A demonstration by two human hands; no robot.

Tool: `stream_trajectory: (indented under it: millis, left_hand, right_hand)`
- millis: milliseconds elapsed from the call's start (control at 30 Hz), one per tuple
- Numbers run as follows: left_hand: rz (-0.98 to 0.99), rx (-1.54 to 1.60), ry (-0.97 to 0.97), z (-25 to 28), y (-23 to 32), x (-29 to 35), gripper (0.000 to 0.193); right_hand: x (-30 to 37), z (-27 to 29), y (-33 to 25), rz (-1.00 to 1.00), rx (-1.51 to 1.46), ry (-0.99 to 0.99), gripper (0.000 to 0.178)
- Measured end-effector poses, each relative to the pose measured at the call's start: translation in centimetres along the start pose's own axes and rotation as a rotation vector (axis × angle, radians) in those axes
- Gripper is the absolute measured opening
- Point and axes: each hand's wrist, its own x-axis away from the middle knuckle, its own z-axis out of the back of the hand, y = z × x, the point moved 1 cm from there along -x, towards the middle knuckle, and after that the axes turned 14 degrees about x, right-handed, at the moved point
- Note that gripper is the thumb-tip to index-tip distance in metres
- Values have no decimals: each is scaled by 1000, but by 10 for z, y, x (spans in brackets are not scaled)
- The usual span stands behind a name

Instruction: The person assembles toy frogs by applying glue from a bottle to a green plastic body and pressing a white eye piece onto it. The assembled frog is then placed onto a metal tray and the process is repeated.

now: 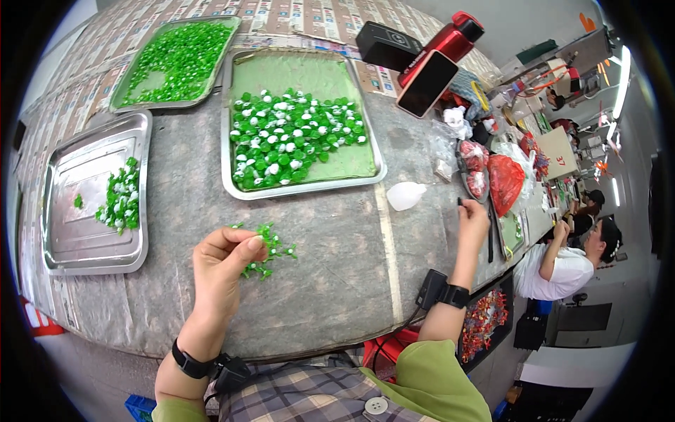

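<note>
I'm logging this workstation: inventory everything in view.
Large trays: three, silver, table's left and centre
Small pieces: uncounted, green and white, in trays and pile
Container: one, white, right of centre tray
Bottle: one, red, upper right
Phone: one, black, overlapping bottle
Box: one, black, left of bottle
Bags: several, red and clear, right
Loose parts: uncounted, mostly red, lower right
People: at least two, one in white, right
Wristbands: two, black, left and right
Left hand: one, bare, at pile
Right hand: one, bare, table's right

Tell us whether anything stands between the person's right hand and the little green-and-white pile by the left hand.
Nothing visible blocks the line from the right hand to the pile. A white container sits off that line, nearer the large tray; the left hand hides part of the pile.
</note>
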Motion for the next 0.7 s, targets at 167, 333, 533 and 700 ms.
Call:
stream_trajectory:
  millis: [167,333,533,700]
  left_hand:
    - [29,-35,-26,1,-2,-2,10]
    - [15,-76,-64,6,0,0,9]
    - [44,-64,-82,-1,2,2,9]
    - [56,-37,-48,9,3,0,10]
  right_hand:
    - [35,102,-120,188,-681,-45,15]
    - [80,110,-226,985,-612,-77,22]
    - [99,94,-250,1234,-506,55,23]
    - [88,101,-234,1179,-391,105,22]
